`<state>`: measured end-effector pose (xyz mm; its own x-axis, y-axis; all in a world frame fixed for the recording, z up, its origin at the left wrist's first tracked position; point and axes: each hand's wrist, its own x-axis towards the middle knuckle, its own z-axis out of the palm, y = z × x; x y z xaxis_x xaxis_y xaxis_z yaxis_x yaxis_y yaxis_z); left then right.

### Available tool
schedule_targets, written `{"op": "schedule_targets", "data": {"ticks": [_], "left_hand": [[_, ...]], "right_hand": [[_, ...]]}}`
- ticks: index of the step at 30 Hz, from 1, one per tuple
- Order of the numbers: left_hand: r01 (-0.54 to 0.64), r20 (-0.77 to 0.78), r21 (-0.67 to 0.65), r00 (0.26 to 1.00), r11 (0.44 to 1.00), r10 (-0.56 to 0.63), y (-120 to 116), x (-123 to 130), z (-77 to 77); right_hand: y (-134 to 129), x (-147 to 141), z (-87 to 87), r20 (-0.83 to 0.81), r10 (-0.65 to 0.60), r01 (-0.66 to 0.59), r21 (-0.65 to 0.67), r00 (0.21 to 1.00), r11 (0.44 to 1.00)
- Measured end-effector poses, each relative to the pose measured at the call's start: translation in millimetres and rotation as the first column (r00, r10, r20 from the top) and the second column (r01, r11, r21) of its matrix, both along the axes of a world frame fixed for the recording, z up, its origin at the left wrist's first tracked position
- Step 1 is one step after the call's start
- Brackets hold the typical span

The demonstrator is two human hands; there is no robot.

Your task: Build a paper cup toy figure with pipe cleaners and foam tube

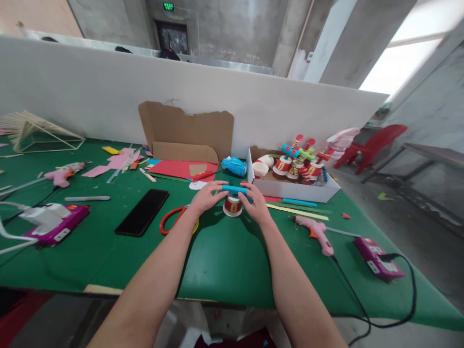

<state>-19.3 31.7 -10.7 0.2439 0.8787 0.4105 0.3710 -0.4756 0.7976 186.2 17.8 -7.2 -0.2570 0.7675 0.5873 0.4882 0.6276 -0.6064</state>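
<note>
A small red and white paper cup (232,206) stands upside down on the green table in front of me. Across its top lies a blue paper strip or tube (234,189). My left hand (208,197) pinches the strip's left end between thumb and fingers. At the right end, my right hand (255,203) grips it the same way. Something dark and a red piece show just behind the strip, partly hidden. Scissors with red and yellow handles (171,218) lie left of the cup, beside my left forearm.
A white box (297,190) of decorated cups stands at back right. Pink glue guns (316,233) (61,176) lie on both sides, near purple power strips (377,261) (63,226). A black phone (142,212) lies left. Cardboard (188,130) leans on the white divider.
</note>
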Motion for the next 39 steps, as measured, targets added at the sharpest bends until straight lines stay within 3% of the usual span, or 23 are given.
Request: {"op": "schedule_targets", "data": {"ticks": [7, 18, 29, 39], "left_hand": [[0.04, 0.044, -0.045, 0.998, 0.998, -0.038, -3, 1, 3.6], [0.042, 0.059, -0.049, 0.998, 0.998, -0.039, -2, 2, 4.0], [0.023, 0.047, -0.048, 0.999, 0.999, -0.021, -2, 3, 1.7], [0.021, 0.046, -0.057, 0.999, 0.998, -0.018, -3, 3, 2.6]], "right_hand": [[-1, 1, 0.2, -0.023, 0.013, -0.013, -0.031, 1.0, 0.999], [4, 1, -9.5, -0.296, 0.047, -0.115, -0.216, 0.954, 0.97], [1, -2, -7.3, -0.166, 0.01, -0.03, -0.121, 0.986, 0.992], [0, -2, -6.5, -0.147, -0.007, -0.012, -0.127, 0.989, 0.992]]}}
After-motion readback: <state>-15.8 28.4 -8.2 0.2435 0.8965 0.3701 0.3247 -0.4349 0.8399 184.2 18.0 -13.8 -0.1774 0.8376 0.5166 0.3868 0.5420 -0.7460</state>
